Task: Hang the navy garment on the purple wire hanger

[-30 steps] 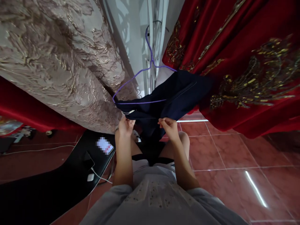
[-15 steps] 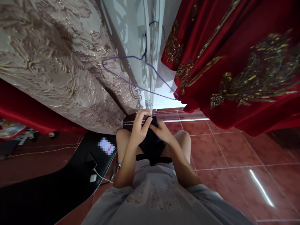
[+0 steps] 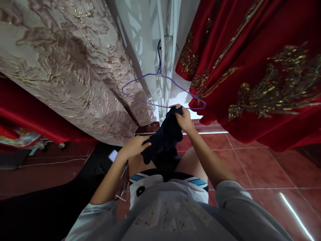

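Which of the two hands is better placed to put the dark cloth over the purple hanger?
Probably the right hand: it grips the dark cloth at its top, just under the purple hanger bar. The left hand holds the cloth lower, near the lap.

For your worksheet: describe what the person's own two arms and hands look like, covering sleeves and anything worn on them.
Both arms are bare from the forearm down. The left hand and right hand wear no gloves, and no rings or watch are visible. Short, loose, pale grey-white sleeves cover the upper arms, the same fabric as the faintly patterned shirt.
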Tool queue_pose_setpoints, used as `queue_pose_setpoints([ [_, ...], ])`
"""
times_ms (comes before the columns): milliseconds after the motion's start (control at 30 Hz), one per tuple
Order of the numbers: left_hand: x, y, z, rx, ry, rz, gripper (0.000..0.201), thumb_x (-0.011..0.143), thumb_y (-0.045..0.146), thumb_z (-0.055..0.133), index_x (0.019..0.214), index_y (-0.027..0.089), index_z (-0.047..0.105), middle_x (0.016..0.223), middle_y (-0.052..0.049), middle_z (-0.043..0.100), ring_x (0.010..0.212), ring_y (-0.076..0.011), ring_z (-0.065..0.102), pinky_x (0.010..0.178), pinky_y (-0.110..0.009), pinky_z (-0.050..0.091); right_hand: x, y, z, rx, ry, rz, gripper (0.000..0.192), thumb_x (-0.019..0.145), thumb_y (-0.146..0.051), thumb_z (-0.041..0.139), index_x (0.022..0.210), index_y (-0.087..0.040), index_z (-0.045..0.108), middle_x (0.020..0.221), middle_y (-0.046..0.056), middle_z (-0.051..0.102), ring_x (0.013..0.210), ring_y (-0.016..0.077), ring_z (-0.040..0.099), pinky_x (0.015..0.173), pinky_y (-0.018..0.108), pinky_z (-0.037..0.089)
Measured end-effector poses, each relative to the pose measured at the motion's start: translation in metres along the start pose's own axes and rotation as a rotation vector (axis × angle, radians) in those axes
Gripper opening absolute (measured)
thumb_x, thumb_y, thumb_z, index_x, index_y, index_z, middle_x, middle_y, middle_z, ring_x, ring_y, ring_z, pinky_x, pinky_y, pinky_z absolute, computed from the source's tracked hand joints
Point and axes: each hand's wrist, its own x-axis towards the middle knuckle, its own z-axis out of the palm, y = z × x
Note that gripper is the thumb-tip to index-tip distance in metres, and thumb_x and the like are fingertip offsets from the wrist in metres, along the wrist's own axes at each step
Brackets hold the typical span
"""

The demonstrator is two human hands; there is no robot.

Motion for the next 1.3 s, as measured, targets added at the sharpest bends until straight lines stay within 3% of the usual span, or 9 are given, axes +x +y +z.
queue_pose_setpoints([
  [100,-0.004,-0.008,-0.027,0.193,0.097,-0.050,0.029,0.093,0.044,0.059,0.077,0.023,0.071,0.076,-0.007,0.074,0.072,-0.0264,0.070,0.077,-0.036,0.054,-0.009,-0.005,-0.029,-0.081,0.140,-0.027,0.018,0.079,-0.031,0.062,0.068,-0.018,0.057,0.061,-0.003,0.047,0.061,0.0114,0.042,0.060,0.025,0.036],
  [233,0.001,-0.003,-0.055,0.227,0.480,0.065,0.024,0.095,0.038,0.054,0.097,0.022,0.072,0.123,-0.011,0.075,0.118,-0.0321,0.070,0.104,-0.043,0.051,-0.021,-0.030,-0.054,-0.142,0.157,-0.032,0.029,0.077,-0.031,0.067,0.059,-0.018,0.049,0.057,-0.004,0.038,0.057,0.0087,0.036,0.054,0.024,0.027],
  [467,0.035,0.021,-0.081,0.203,0.807,0.241,0.020,0.094,0.029,0.053,0.103,0.021,0.069,0.125,-0.010,0.073,0.122,-0.0257,0.067,0.110,-0.041,0.049,-0.031,-0.045,-0.035,-0.011,0.029,0.013,0.036,0.083,-0.032,0.064,0.058,-0.019,0.040,0.057,-0.005,0.035,0.057,0.0077,0.032,0.053,0.025,0.024],
  [600,0.046,0.013,-0.095,0.262,0.794,0.236,0.019,0.092,0.027,0.050,0.100,0.021,0.067,0.125,-0.012,0.073,0.123,-0.0277,0.067,0.111,-0.045,0.049,-0.032,-0.044,-0.033,-0.027,-0.005,0.013,0.037,0.084,-0.032,0.062,0.058,-0.020,0.038,0.057,-0.004,0.033,0.058,0.0079,0.031,0.054,0.025,0.025],
  [767,0.046,0.017,-0.112,0.319,0.689,0.290,0.010,0.086,0.029,0.062,0.079,0.022,0.059,0.138,-0.011,0.069,0.132,-0.0305,0.062,0.118,-0.048,0.045,-0.023,-0.043,-0.048,-0.141,0.165,-0.033,0.036,0.077,-0.029,0.068,0.056,-0.019,0.040,0.057,-0.004,0.033,0.057,0.0076,0.032,0.052,0.024,0.023],
  [900,0.059,0.047,-0.106,0.281,0.646,0.386,0.010,0.095,0.031,0.058,0.095,0.023,0.064,0.142,-0.010,0.066,0.131,-0.0273,0.063,0.118,-0.046,0.045,-0.025,-0.044,-0.045,-0.076,0.067,0.009,0.033,0.078,-0.031,0.066,0.056,-0.018,0.045,0.057,-0.004,0.039,0.056,0.0083,0.036,0.051,0.024,0.027],
  [1033,0.081,0.065,-0.093,0.232,0.612,0.446,0.021,0.100,0.031,0.055,0.117,0.023,0.064,0.111,-0.009,0.075,0.111,-0.0243,0.070,0.110,-0.040,0.049,-0.037,-0.049,-0.048,-0.096,0.002,-0.058,0.015,0.084,-0.025,0.060,0.072,-0.017,0.063,0.064,-0.002,0.054,0.060,0.0103,0.047,0.059,0.024,0.039],
  [1200,0.093,0.062,-0.090,0.271,0.587,0.441,0.017,0.098,0.028,0.056,0.107,0.023,0.070,0.101,-0.008,0.072,0.097,-0.0259,0.069,0.101,-0.041,0.052,-0.028,-0.057,-0.096,-0.191,0.363,-0.210,0.059,0.079,-0.018,0.069,0.137,-0.024,0.065,0.122,0.010,0.072,0.074,0.0125,0.064,0.069,0.028,0.052],
  [1300,0.094,0.063,-0.096,0.371,0.573,0.481,0.018,0.099,0.027,0.052,0.104,0.024,0.069,0.103,-0.010,0.069,0.099,-0.0274,0.067,0.098,-0.043,0.052,-0.012,-0.067,-0.135,-0.200,0.249,-0.167,0.052,0.079,-0.023,0.077,0.130,-0.021,0.071,0.113,0.011,0.075,0.081,0.0156,0.070,0.072,0.028,0.056],
])
